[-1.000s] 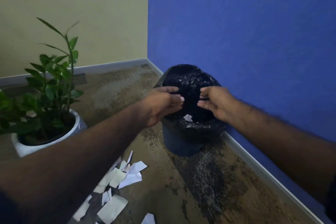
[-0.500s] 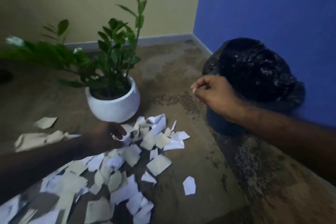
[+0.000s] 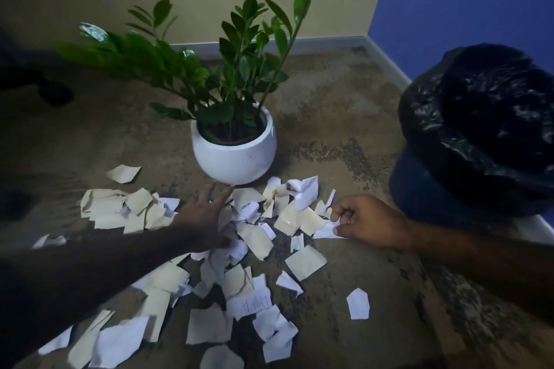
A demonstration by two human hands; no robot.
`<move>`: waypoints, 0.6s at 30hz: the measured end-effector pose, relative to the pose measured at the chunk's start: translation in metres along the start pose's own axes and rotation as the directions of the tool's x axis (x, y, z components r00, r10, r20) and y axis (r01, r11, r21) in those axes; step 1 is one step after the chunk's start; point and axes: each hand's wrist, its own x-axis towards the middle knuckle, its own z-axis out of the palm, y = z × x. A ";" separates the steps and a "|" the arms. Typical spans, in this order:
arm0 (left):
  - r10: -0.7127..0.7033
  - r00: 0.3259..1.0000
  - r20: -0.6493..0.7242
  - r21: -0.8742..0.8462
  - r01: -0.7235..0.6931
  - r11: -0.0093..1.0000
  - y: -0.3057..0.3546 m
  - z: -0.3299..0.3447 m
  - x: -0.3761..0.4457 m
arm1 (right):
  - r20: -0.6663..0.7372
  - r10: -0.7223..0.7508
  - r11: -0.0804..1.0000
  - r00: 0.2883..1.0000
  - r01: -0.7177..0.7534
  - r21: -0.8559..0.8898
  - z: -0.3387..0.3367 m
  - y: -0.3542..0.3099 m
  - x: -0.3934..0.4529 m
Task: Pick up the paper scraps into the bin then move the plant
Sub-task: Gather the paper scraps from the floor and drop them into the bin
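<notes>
Many white and cream paper scraps (image 3: 254, 305) lie scattered over the brown floor in front of me. A green plant in a round white pot (image 3: 234, 159) stands just behind the pile. The blue bin with a black bag liner (image 3: 479, 129) is at the right, by the blue wall. My left hand (image 3: 207, 219) lies spread flat on the scraps just below the pot, fingers apart. My right hand (image 3: 365, 222) pinches a white scrap (image 3: 325, 231) at the pile's right edge, left of the bin's base.
A cream wall and a blue wall meet at the far corner, with a grey skirting board (image 3: 386, 60) along both. A dark object (image 3: 45, 90) sits on the floor at the far left. Bare floor (image 3: 329, 117) lies between pot and bin.
Both hands left the bin's mouth and dropped to the floor. The left hand landed on the scrap pile, the right came down from beside the bin and pinched a scrap. My view swung left and down.
</notes>
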 end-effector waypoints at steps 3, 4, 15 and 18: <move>0.024 1.000 -0.006 0.021 -0.023 0.999 0.001 0.008 0.010 | -0.015 0.014 0.999 1.000 -0.015 -0.038 0.007 0.003 0.012; 0.033 0.999 -0.010 0.007 -0.033 0.999 0.001 0.012 0.011 | -0.023 0.013 0.999 1.000 -0.014 -0.052 0.009 0.002 0.016; 0.007 0.985 -0.175 -0.280 -0.057 0.958 0.000 0.015 0.005 | -0.085 -0.124 0.937 0.989 0.088 -0.338 0.036 -0.021 0.085; -0.018 0.971 -0.238 -0.295 -0.055 0.954 -0.001 0.008 0.005 | -0.025 -0.067 0.906 0.997 0.050 -0.420 0.045 -0.027 0.098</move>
